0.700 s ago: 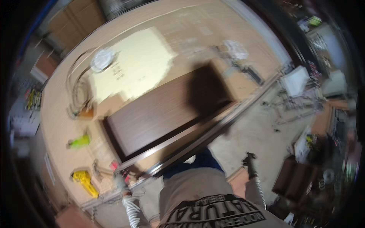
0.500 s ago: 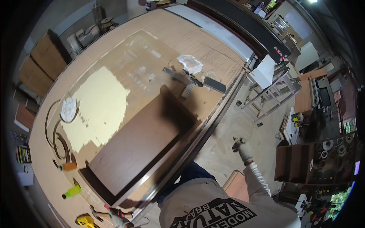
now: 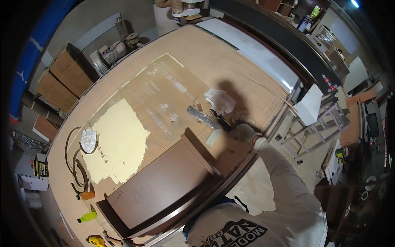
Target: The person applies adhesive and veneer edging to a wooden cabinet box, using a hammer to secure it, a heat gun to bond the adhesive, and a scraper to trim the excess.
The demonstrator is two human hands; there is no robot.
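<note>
From here I see the black-handled tool (image 3: 221, 120) lying on the right part of the big tan-topped worktable (image 3: 123, 78), near its right edge. The person's gloved right hand (image 3: 244, 132) is stretched out to it, dark fingertips at its near end; the fingers look bent, but shadow hides how far they are open and whether they have hold of it. Only a grey sliver of the left hand (image 3: 128, 243) shows at the near edge, by a hammer (image 3: 110, 238); I cannot tell how open it is, or if it holds anything.

Just left of the black-handled tool lies a flat silvery metal strip (image 3: 202, 117), with a crumpled white sheet (image 3: 221, 102) on the far side and a small pale strip (image 3: 213, 137) on the near side. Closer to the person sits a long dark-brown wooden box-like piece (image 3: 162, 185), set at a slant. Left of it are a bright green bottle (image 3: 88, 217), an orange bottle (image 3: 87, 195) and a yellow power tool (image 3: 96, 241). Beyond it spreads a ragged cream-coloured patch (image 3: 119, 138), a crumpled white wad (image 3: 88, 140) at its left. Off the table's right side stands a grey metal stepladder (image 3: 314, 133).
</note>
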